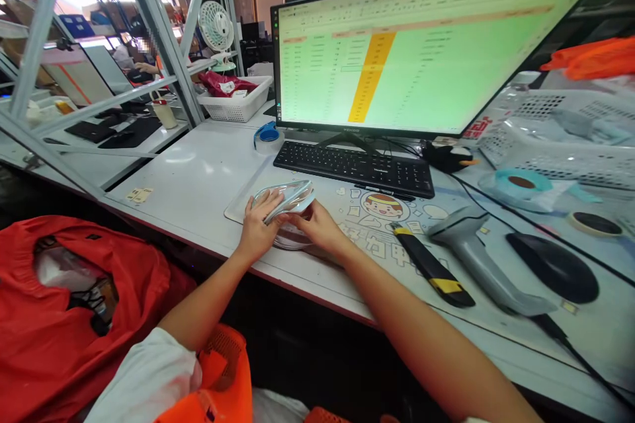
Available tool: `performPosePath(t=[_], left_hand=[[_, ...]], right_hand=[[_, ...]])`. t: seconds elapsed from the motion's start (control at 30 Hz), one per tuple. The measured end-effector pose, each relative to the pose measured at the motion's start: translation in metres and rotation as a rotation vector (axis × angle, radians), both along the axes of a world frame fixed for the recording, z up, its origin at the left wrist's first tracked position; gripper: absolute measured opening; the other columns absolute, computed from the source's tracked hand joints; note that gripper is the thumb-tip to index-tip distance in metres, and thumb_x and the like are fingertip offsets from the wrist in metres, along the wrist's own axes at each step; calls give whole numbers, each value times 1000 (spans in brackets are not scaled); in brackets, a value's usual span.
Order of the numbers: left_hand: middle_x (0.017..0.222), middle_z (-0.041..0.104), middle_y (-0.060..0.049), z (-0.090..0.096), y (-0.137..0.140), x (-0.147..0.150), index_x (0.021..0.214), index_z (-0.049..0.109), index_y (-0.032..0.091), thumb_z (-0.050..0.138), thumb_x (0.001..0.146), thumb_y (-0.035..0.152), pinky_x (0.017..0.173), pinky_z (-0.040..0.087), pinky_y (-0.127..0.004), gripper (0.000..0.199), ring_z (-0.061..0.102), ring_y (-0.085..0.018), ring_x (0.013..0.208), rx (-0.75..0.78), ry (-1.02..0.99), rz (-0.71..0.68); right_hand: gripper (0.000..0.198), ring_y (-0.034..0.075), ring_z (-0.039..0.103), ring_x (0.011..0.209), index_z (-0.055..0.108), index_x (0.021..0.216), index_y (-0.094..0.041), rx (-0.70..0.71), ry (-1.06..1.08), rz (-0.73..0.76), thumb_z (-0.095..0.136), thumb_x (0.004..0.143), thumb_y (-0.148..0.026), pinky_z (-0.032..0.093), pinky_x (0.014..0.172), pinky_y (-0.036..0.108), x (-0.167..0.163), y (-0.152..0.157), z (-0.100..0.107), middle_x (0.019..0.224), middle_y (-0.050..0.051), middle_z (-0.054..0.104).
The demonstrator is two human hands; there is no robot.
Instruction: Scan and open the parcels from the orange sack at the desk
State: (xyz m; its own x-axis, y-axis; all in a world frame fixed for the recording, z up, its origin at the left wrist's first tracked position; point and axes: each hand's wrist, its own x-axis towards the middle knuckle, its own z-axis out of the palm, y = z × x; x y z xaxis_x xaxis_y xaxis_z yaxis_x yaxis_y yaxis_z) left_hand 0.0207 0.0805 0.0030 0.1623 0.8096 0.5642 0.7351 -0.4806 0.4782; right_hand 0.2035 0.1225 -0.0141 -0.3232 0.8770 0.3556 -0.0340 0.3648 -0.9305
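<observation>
A clear, shiny plastic pouch with light blue edging [300,193] is held at the desk's front edge, above the left part of the desk mat. My left hand [260,221] grips its left side, with fingers laid over the top and the thumb at the near edge. At the right end, my right hand [317,225] pinches the pouch's edge, its fingertips partly hidden. Beneath both hands, something clear and rounded [292,238] shows on the mat; I cannot tell whether it belongs to the pouch.
Behind the mat stand a black keyboard [354,168] and a monitor [421,59]. To the right lie a yellow-black box cutter [434,268], a grey barcode scanner [489,264], a black mouse [553,266] and tape rolls. A red bag [133,277] sits below left. Another person is in the background.
</observation>
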Motion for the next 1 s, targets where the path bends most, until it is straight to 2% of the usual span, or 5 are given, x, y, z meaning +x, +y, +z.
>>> performPosePath(t=[0.37,0.63,0.77,0.87,1.0], left_hand=[[119,78,-13,16,6,-32,122,76,17,43,107,54,117,47,-50,52,72,-31,117,196,-167,221],[159,51,-18,28,13,-81,143,62,16,71,89,60,128,25,-60,70,40,-41,153,-3,335,304],[152,58,-17,45,-16,-43,140,62,16,56,90,79,125,35,-54,80,50,-37,146,1,-21,46],[119,74,-14,61,-35,-9,127,66,15,53,93,77,94,57,-39,72,70,-30,111,-157,-356,-148],[84,68,-5,77,-43,3,95,67,16,62,91,62,68,49,-29,47,64,-20,78,-126,-432,1]], right_hand=[[44,23,69,88,75,95,-19,-59,397,-220,90,68,-50,59,80,37,56,13,35,93,6,75],[57,21,67,87,70,107,-29,-35,595,-18,96,63,-56,62,74,37,90,3,58,97,1,71],[77,31,67,109,69,124,-29,-41,438,213,95,60,-64,62,87,46,66,-14,56,115,8,73],[87,34,65,119,67,132,-27,-88,288,363,99,57,-56,60,95,48,57,-24,49,130,12,70],[75,31,66,122,66,134,-28,-103,184,343,96,68,-46,58,98,43,72,-28,50,135,11,69]])
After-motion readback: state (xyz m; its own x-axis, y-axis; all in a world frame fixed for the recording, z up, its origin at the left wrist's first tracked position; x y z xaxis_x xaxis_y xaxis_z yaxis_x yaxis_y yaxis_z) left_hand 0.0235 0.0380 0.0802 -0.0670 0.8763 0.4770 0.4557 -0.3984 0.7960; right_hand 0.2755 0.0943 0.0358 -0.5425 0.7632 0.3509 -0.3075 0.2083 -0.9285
